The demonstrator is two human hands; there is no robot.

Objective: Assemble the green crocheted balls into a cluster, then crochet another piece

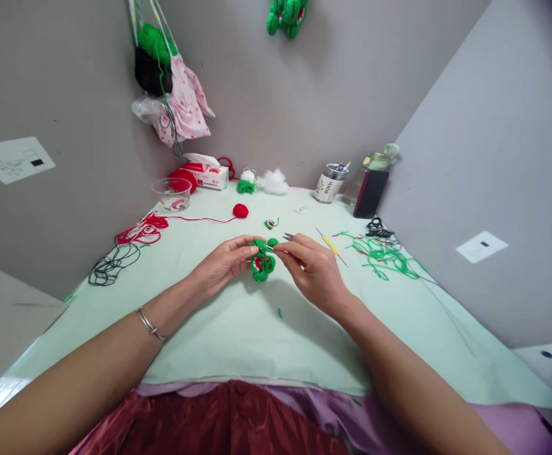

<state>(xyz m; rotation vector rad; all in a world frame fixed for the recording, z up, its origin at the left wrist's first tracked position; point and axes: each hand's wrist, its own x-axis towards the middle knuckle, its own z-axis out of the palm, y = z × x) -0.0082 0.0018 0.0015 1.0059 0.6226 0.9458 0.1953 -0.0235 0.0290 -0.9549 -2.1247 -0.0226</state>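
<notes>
My left hand (228, 262) is closed on a small green crocheted toy (263, 265) with red and white patches, above the middle of the table. Close by on the right, my right hand (311, 268) pinches a thin needle (270, 247) against the toy's upper part; its exact shape is too small to make out. Scissor blades (288, 237) show behind the right hand, their handles hidden. A small green, red and white crocheted piece (270, 224) lies just beyond the toy. On the cloth nearer me is a green yarn scrap (280, 313).
A yellow-handled crochet hook (329, 242) and tangled green yarn (390, 256) lie to the right. Red yarn (141, 229), dark cord (112, 264) and a clear tub (172, 194) are left. At the back stand a tissue pack (210, 175), pen cup (329, 184) and phone (371, 194).
</notes>
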